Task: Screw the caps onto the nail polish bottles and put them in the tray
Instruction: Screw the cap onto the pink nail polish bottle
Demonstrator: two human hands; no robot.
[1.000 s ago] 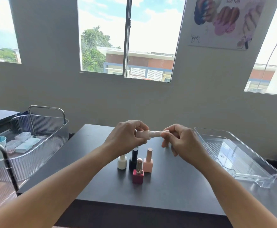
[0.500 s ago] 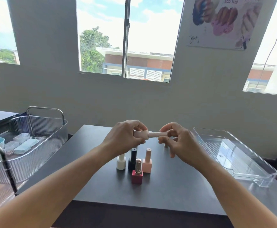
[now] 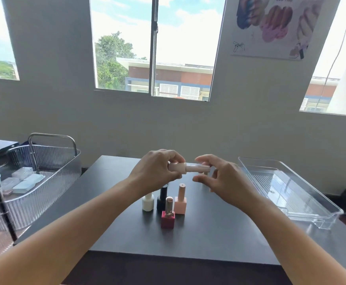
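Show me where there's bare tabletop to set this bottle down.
Bare table lies between the standing bottles and the clear tray, along the near edge, and left of the white bottle. The tray is empty too. Crowded: the cluster at centre, beneath the left hand holding the beige bottle.

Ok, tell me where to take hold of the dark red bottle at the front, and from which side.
Take the dark red bottle by its square base, on the flat left and right faces, probably from the near side. It stands upright in front; the black bottle and pink bottle stand close behind.
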